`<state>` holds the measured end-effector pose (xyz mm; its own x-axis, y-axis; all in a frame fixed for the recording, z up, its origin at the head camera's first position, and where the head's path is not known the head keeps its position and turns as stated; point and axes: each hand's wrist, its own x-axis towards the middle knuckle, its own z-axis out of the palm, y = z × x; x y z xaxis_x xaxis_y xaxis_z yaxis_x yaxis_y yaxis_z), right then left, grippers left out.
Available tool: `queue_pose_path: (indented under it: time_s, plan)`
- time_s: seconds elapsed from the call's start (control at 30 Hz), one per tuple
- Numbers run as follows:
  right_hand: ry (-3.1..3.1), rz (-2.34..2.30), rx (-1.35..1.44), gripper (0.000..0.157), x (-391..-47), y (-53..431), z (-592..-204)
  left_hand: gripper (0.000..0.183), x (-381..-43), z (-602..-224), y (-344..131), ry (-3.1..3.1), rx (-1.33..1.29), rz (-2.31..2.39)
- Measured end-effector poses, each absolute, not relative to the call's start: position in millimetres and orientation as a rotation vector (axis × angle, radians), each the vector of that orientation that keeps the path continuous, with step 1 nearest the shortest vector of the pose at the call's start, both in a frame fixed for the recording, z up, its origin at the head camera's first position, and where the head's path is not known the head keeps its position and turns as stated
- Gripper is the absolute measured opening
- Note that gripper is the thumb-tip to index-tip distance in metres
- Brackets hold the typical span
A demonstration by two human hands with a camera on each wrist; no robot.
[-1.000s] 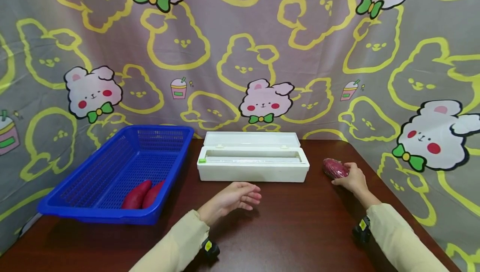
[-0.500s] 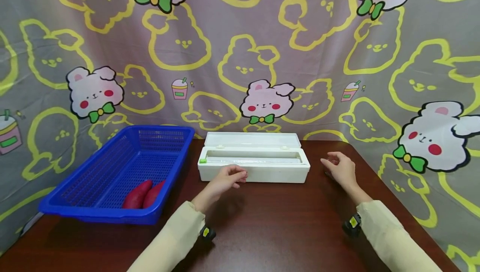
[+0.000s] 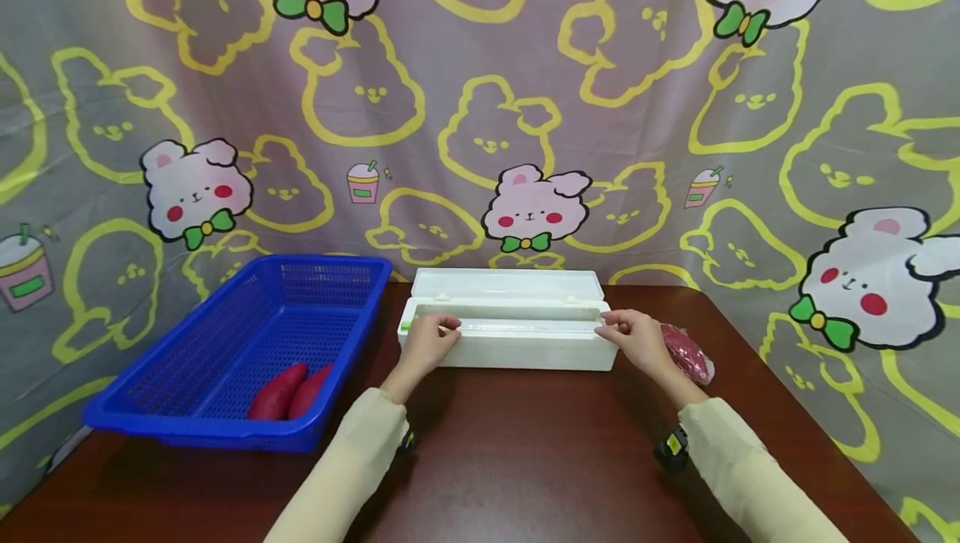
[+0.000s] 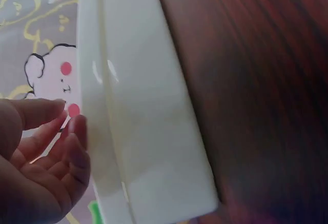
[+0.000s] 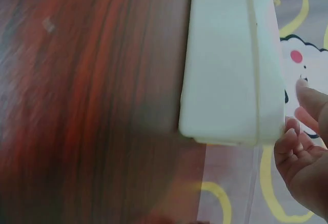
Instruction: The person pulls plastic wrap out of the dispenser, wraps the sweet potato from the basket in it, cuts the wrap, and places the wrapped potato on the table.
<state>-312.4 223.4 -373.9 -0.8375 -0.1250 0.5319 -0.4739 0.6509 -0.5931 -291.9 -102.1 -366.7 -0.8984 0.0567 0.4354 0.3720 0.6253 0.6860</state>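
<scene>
Observing left hand (image 3: pixel 427 345) and right hand (image 3: pixel 639 343) apart, each loosely unclasped. I judge white box (image 3: pixel 525 351) spans between for two-handed access.

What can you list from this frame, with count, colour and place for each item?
box: one, white, middle of the table, lid open
film roll: one, whitish, inside the box
clip: one, green, box's left end, partly hidden
wrapped item: one, dark red, right of the box
basket: one, blue, left side
tubers: two, red, in the basket's near right corner
table: one, reddish brown, under everything
curtain: grey with cartoon print, behind
wrist devices: two, black, at the wrists
sleeves: two, cream, on the arms
left hand: one, at the box's left end
right hand: one, at its right end
</scene>
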Motion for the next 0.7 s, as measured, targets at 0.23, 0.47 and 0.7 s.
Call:
queue_pose_path:
  time_s: [0.23,0.47,0.7]
  plan:
    - [-2.536,0.863,0.513,0.026,-317.8,211.7,-372.0,0.015,-300.4,-369.7,-109.0,-2.546,-0.162,-0.859]
    - [-2.63,0.724,0.571,0.023,-320.3,208.6,-367.8,0.026,-303.1,-361.0,-115.0,-2.87,0.029,-0.596]
    - [-2.71,0.664,0.601,0.017,-321.7,208.8,-362.2,0.025,-303.8,-358.5,-114.9,-2.908,0.086,-0.682]
